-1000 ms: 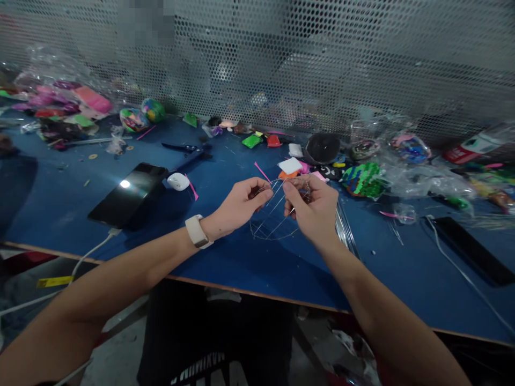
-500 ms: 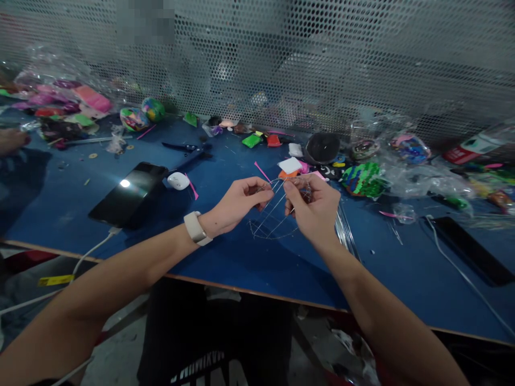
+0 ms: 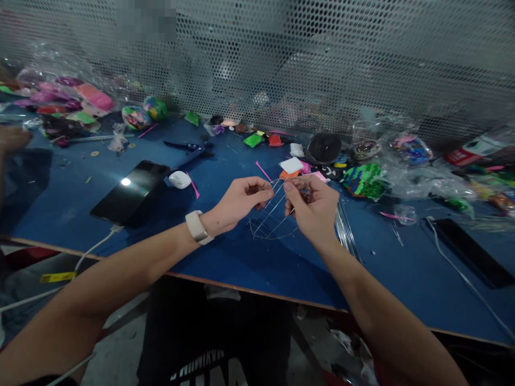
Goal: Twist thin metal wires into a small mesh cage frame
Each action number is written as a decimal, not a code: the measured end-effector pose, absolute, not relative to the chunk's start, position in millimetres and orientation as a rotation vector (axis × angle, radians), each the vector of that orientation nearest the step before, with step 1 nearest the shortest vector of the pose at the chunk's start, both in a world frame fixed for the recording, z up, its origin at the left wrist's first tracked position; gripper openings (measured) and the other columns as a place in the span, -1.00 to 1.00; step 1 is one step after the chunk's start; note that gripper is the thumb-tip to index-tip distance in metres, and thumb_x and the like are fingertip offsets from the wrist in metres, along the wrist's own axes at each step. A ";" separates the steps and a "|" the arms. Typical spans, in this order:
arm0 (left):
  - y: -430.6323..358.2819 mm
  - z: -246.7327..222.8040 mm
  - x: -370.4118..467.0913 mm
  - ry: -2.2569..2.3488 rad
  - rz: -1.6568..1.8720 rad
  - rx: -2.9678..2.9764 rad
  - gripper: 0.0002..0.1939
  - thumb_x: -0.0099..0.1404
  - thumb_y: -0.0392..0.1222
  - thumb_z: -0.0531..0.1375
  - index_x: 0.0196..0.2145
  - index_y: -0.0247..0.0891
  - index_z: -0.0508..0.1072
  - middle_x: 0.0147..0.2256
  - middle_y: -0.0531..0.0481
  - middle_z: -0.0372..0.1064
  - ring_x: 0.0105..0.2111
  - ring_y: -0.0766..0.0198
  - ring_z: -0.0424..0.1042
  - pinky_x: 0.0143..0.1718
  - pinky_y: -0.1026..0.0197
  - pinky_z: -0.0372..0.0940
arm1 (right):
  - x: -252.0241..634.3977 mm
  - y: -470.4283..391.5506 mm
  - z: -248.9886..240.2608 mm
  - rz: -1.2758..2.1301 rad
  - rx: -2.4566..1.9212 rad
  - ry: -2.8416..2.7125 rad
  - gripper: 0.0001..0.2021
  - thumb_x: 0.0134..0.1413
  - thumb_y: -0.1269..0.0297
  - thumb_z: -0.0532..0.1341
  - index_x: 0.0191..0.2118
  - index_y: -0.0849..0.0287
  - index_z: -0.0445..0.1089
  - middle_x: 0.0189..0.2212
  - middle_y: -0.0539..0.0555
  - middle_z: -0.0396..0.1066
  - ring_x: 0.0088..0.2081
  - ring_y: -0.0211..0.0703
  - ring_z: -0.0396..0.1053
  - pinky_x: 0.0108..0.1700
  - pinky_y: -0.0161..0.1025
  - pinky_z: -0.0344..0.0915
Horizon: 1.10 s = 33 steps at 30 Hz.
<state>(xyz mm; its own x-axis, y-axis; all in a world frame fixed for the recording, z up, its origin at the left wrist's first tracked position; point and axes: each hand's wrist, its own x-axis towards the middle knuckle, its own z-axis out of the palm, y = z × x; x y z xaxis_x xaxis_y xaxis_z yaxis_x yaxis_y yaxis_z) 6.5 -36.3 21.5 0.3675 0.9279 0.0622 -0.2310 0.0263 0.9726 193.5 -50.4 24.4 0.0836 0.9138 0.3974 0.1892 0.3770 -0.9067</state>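
A thin silvery wire frame (image 3: 269,236), bent into a curved open mesh, hangs between my hands above the blue table. My left hand (image 3: 248,197) pinches its upper edge on the left, thumb against fingers. At the upper right my right hand (image 3: 316,206) grips the same frame, its fingers curled around the wire. The fingertips are a short way apart, with straight wires running down between them. Part of the mesh is hidden behind my right fingers. Beside my right wrist lies a bundle of straight wires (image 3: 346,230).
A lit phone (image 3: 131,193), a white earbud case (image 3: 179,179) and dark pliers (image 3: 191,155) are to the left. Clay packets (image 3: 253,140), a black bowl (image 3: 324,148) and a green-blue clay piece (image 3: 363,180) line the back. Another phone (image 3: 475,252) lies right. Another person's hand (image 3: 14,139) is far left.
The view has shifted very slightly. Both hands keep the same grip on the wire frame, with almost no movement.
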 end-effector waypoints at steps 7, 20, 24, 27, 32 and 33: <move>-30.8 17.8 2.4 0.724 1.072 1.343 -0.67 0.30 0.01 0.53 -0.31 -0.29 0.57 -0.41 0.05 0.43 -0.43 0.39 0.33 -0.33 0.25 0.28 | 195.3 -48.7 21.0 0.715 -1.069 -1.401 -0.62 0.24 -0.14 0.50 -0.29 0.04 0.49 -0.50 -0.10 0.44 -0.65 -0.30 0.36 -0.62 -0.24 0.31; -25.8 13.0 1.8 0.717 1.088 1.404 -0.57 0.26 0.13 0.56 -0.30 -0.27 0.57 -0.40 0.04 0.45 -0.43 0.38 0.34 -0.33 0.23 0.30 | 194.8 -48.3 18.5 0.796 -1.047 -1.370 -0.57 0.17 -0.19 0.54 -0.27 0.04 0.47 -0.47 -0.10 0.45 -0.66 -0.32 0.33 -0.64 -0.26 0.30; -28.0 14.8 3.1 0.708 1.059 1.323 -0.64 0.31 0.04 0.52 -0.28 -0.27 0.54 -0.41 0.06 0.42 -0.42 0.37 0.36 -0.31 0.24 0.32 | 193.8 -50.5 23.3 0.713 -1.014 -1.351 -0.57 0.19 -0.19 0.52 -0.32 0.02 0.45 -0.50 -0.11 0.40 -0.65 -0.30 0.33 -0.63 -0.22 0.31; -29.8 16.9 3.4 0.692 1.041 1.292 -0.73 0.31 -0.07 0.49 -0.31 -0.26 0.52 -0.42 0.06 0.40 -0.40 0.37 0.37 -0.30 0.25 0.32 | 193.3 -50.8 25.8 0.680 -1.036 -1.342 -0.55 0.18 -0.21 0.52 -0.34 0.01 0.43 -0.49 -0.10 0.40 -0.64 -0.29 0.33 -0.63 -0.21 0.32; -28.2 16.2 1.4 0.697 1.026 1.381 -0.74 0.34 -0.06 0.47 -0.31 -0.26 0.54 -0.42 0.06 0.39 -0.42 0.37 0.35 -0.31 0.24 0.31 | 195.2 -47.7 22.8 0.701 -1.049 -1.353 -0.54 0.18 -0.22 0.51 -0.33 0.02 0.41 -0.48 -0.10 0.40 -0.65 -0.31 0.32 -0.65 -0.24 0.31; -27.1 15.1 0.8 0.699 1.029 1.417 -0.73 0.35 -0.04 0.48 -0.30 -0.25 0.54 -0.42 0.06 0.41 -0.41 0.36 0.35 -0.31 0.24 0.31 | 195.8 -46.9 21.9 0.710 -1.051 -1.350 -0.55 0.19 -0.21 0.51 -0.33 0.02 0.41 -0.47 -0.10 0.40 -0.65 -0.32 0.32 -0.66 -0.25 0.31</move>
<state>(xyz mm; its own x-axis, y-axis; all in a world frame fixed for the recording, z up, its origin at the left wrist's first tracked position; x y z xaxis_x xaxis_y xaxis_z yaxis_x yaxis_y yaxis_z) 0.8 -27.1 15.1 0.4300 0.8838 0.1844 -0.1541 -0.1294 0.9795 195.8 -46.9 21.9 0.1338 0.8966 0.4221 0.1601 0.4008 -0.9021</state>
